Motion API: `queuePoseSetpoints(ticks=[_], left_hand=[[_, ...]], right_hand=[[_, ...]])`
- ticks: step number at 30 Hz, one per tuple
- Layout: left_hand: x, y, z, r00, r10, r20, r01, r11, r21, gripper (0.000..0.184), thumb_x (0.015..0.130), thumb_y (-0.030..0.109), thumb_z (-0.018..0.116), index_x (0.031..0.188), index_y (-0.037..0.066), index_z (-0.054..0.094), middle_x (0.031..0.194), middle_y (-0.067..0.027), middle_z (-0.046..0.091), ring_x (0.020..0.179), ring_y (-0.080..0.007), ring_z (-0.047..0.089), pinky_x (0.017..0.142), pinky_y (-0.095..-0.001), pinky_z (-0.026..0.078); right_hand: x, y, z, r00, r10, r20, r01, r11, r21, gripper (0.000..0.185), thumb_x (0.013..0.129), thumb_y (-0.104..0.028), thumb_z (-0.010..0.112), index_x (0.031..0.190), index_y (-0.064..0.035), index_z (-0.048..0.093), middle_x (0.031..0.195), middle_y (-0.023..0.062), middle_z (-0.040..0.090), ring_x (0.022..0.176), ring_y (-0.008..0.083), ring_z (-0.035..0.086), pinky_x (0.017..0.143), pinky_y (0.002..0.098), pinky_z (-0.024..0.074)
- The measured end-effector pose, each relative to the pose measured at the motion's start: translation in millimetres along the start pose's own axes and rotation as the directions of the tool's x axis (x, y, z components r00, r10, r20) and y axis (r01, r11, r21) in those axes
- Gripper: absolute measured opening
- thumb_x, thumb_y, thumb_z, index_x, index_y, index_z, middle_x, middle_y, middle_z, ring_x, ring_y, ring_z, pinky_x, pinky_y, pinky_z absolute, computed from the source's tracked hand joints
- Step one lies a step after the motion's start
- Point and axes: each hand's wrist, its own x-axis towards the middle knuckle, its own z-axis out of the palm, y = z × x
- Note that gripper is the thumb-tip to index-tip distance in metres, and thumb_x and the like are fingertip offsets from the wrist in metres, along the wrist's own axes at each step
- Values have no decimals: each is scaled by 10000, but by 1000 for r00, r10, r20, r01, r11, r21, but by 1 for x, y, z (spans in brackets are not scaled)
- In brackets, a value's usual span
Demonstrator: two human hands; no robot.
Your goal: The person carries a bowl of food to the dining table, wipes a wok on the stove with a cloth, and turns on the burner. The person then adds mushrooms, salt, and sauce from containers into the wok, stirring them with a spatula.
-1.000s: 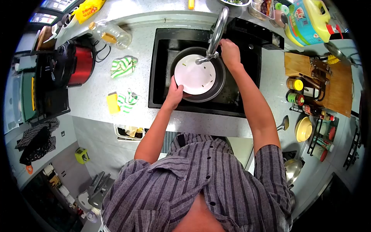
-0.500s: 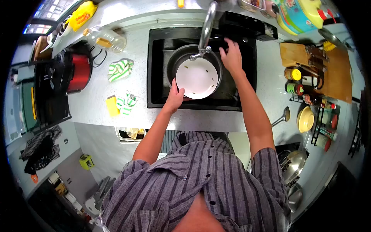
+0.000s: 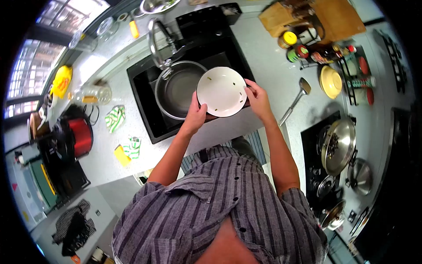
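Note:
A white plate [image 3: 221, 91] with a dark rim and a few small green bits on it is held level between my two hands. My left hand [image 3: 195, 115] grips its left edge, thumb on top. On the right edge my right hand [image 3: 258, 100] is closed, its thumb over the rim. The plate is over the front right part of the black sink [image 3: 149, 127]. Beside it, a round grey pot [image 3: 178, 90] sits in the sink, under the chrome faucet [image 3: 157, 48].
Right of the sink are a ladle [image 3: 295, 100], a yellow bowl [image 3: 330, 82], sauce bottles and a stove with a steel pan [image 3: 338, 146]. Striped cloths [image 3: 115, 119], a yellow sponge [image 3: 122, 155] and a red cooker [image 3: 81, 137] are at the left.
The plate has moved right, out of the pot. My right hand has come down from behind the faucet and taken hold of the plate's right edge. The view has turned toward the stove.

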Motion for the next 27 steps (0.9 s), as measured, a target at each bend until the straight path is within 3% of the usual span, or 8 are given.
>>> queuePoseSetpoints(ticks=[2,3,10,12,16,19,26,27], left_hand=[[-4,37,28,993,-78,86,80,996,-28,638,932,-16,398,1533,66,203,1407,-159,430,1210,-283,558,911,-419,597],[5,27,33,992,-23,121,20,1000,23,651,938,0,387,1543,87,164,1417,-166,408,1160,-311,604,757,-435,662],[27,57,142,920,-76,384,34,993,113,618,952,57,369,1541,79,180,1419,-191,435,1180,-322,605,780,-418,648],[38,55,180,879,-133,458,77,987,140,618,952,61,371,1540,77,183,1421,-193,440,1180,-317,607,786,-422,644],[42,44,280,819,-172,547,124,985,123,587,972,63,357,1533,78,185,1419,-184,448,1182,-318,610,802,-440,638],[52,32,355,765,-179,619,62,977,205,523,999,60,362,1495,72,197,1414,-223,440,1137,-345,640,799,-446,646],[54,7,509,687,-41,725,-280,907,316,597,945,-15,350,1509,67,175,1438,-257,384,1170,-369,628,797,-447,661],[46,5,529,706,-67,705,-275,891,360,635,922,-9,362,1528,52,182,1433,-247,438,1191,-362,610,930,-458,600]], right_hand=[[-15,-18,-19,994,104,-38,-103,995,17,346,1033,-91,524,1365,-4,563,960,63,705,805,106,667,678,269,589],[-22,-24,-29,991,109,-77,-108,994,14,346,1032,-93,527,1362,0,565,959,74,707,803,116,672,667,278,594],[-84,-60,-124,924,109,-366,-100,994,45,348,1033,-87,514,1363,11,564,970,112,708,801,144,683,636,296,614],[-110,-70,-158,885,135,-446,-91,989,119,412,1063,-177,478,1436,-2,486,1043,126,698,825,156,686,646,300,606],[-187,-83,-227,640,3,-768,102,991,89,377,1071,-270,499,1361,-30,519,1108,109,672,852,146,674,655,268,567],[-255,-60,-250,583,-9,-813,187,975,123,268,1071,-239,501,1243,-46,571,1026,64,668,818,129,651,668,265,552],[-345,-18,-238,673,132,-728,-8,985,171,155,1046,-122,530,1151,-62,628,908,23,668,774,84,626,662,249,528],[-355,-16,-241,667,158,-728,-11,979,203,152,1046,-108,527,1136,-64,642,903,22,669,786,85,626,673,252,530]])
